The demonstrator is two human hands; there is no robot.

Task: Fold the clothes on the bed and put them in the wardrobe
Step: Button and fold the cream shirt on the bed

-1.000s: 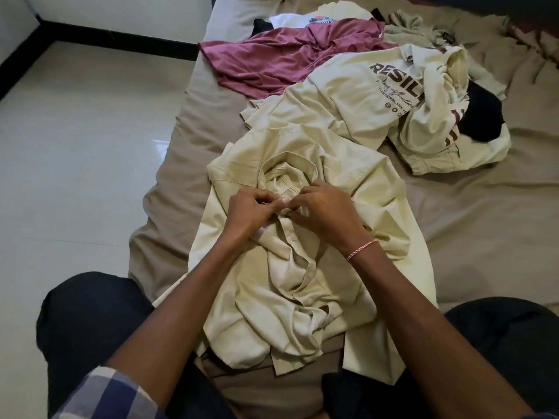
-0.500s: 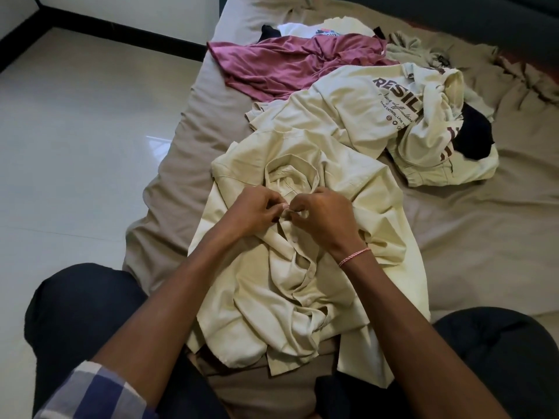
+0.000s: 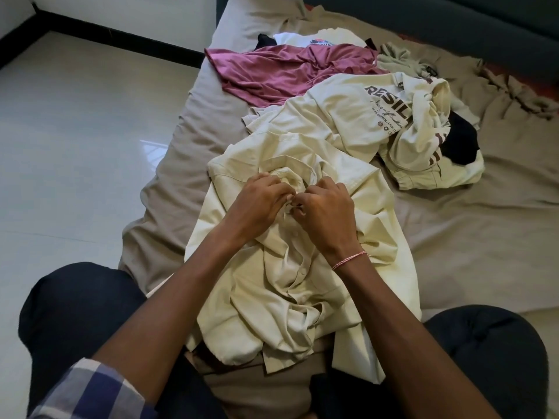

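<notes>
The cream shirt (image 3: 302,267) lies crumpled on the near end of the bed (image 3: 484,237), its hem bunched toward the person's knees. The collar sits at the far end of the shirt, just beyond the hands.

The left hand (image 3: 257,204) and the right hand (image 3: 328,210) meet at the placket, just below the collar. The fingers of both hands are curled and pinch the shirt fabric between them. The step in hand appears to be fastening a button near the collar; the button itself is hidden by the fingers.

Hazards from this state:

- The fabric below the hands is heavily twisted. If the placket edges are misaligned, a button may enter the wrong hole and the later fold will sit skewed.
- Pulling at the pinched point may drag the whole shirt toward the person and deepen the creases, since nothing holds the hem.
- The near hem overhangs the bed edge beside the knees. A tug could slide it toward the floor (image 3: 75,146).

Beyond the collar, a printed cream garment (image 3: 348,116) touches the far edge of the shirt. Spreading the shirt flat may catch it. Further beyond lies a maroon garment (image 3: 287,74), with a black garment (image 3: 459,140) to the right of the printed one. All remain unfolded, so the task is at an early stage. The wardrobe is not in view.
</notes>
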